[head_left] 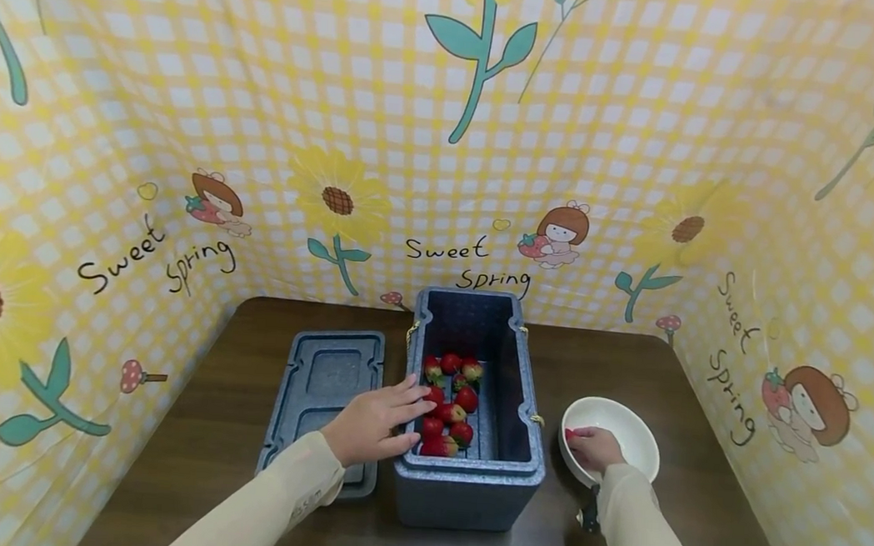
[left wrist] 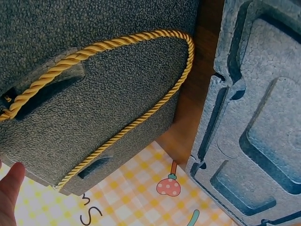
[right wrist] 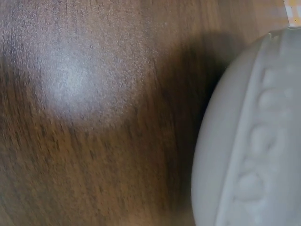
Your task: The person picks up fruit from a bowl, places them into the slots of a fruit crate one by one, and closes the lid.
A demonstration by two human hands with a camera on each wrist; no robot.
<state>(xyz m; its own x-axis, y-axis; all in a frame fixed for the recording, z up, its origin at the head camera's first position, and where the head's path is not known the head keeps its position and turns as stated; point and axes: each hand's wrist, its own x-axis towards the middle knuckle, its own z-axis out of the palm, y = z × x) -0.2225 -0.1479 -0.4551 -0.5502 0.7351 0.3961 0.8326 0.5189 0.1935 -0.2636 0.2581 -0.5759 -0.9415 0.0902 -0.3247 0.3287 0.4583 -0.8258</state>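
In the head view, a grey-blue foam box (head_left: pixel 465 505) stands mid-table with several strawberries (head_left: pixel 465 399) along its left side. My left hand (head_left: pixel 379 420) rests over the box's left rim, fingers extended, fingertips just above the fruit. To the right, my right hand (head_left: pixel 597 448) reaches into a white bowl (head_left: pixel 640 440). Its fingers pinch a strawberry (head_left: pixel 570 434), of which only a bit of red shows. The right wrist view has just the bowl's embossed outer wall (right wrist: pixel 249 141). Part of the left hand (left wrist: pixel 10 193) appears beside the box in the left wrist view.
The box's foam lid (head_left: pixel 336 375) lies on the brown wooden table (head_left: pixel 185 458), left of the box. A gold rope handle (left wrist: pixel 136 123) hangs on the box's side. Yellow checked cloth (head_left: pixel 386 120) surrounds the table at the back and sides.
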